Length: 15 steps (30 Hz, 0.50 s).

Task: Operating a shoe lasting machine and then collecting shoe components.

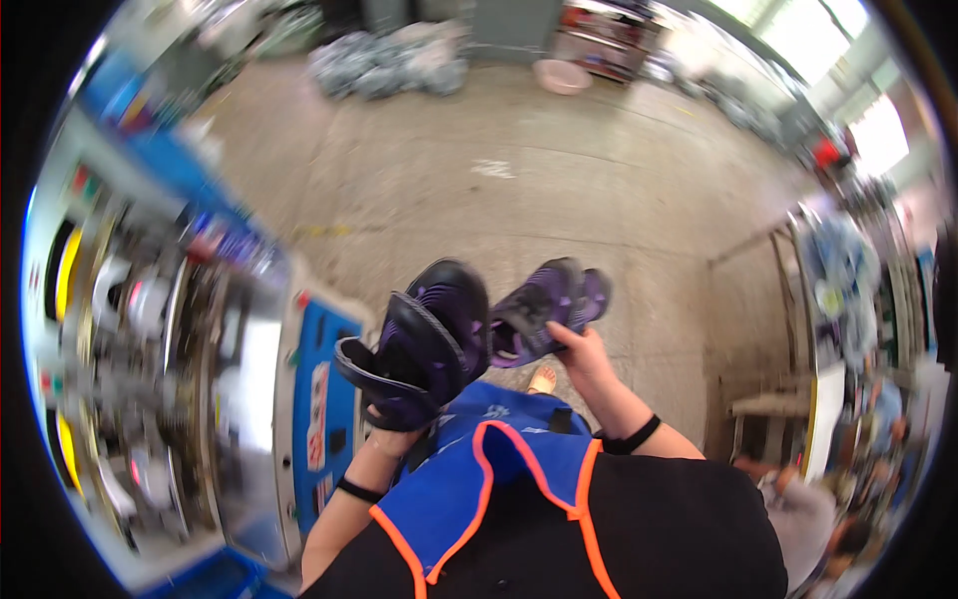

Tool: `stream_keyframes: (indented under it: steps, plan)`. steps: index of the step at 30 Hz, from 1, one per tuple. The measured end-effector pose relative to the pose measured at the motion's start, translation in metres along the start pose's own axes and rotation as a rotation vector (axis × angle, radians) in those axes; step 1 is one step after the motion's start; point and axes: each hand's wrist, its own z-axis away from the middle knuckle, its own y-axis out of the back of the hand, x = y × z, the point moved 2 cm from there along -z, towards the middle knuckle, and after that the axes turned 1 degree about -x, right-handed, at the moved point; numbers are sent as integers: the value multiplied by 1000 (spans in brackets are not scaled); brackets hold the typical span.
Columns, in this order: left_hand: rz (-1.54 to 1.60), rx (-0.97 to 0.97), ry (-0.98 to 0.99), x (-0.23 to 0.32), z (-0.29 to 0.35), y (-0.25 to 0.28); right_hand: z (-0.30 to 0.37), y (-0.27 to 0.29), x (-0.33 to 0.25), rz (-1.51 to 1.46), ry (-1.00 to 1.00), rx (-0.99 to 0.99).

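Black and purple shoe uppers (449, 309) with padded collars fill my left hand (390, 439), held just in front of the blue apron (429, 499). Most of that hand is hidden beneath them; only its heel and wrist show clearly. In my right hand (579, 349) are more black and purple shoe uppers (534, 307), gripped from the near right side with the thumb on top. The two bunches hang side by side in the air, touching or almost touching. Blur hides their finer detail.
A machine with a blue panel (334, 399) and yellow-rimmed parts stands close on my left. On the right are a metal-framed table (798, 250) and a seated person (803, 519). Grey bags (389, 65) and a pink basin (562, 77) lie across the concrete floor.
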Motion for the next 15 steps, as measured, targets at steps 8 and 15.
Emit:
stream_keyframes:
  steps: [8, 15]
  plan:
    - [1396, -162, 350, -2, -122, -148, 13, 135, -37, -183, 64, 142]
    - [1358, -949, 423, 333, -270, -163, 100, 362, -113, -585, 530, 691]
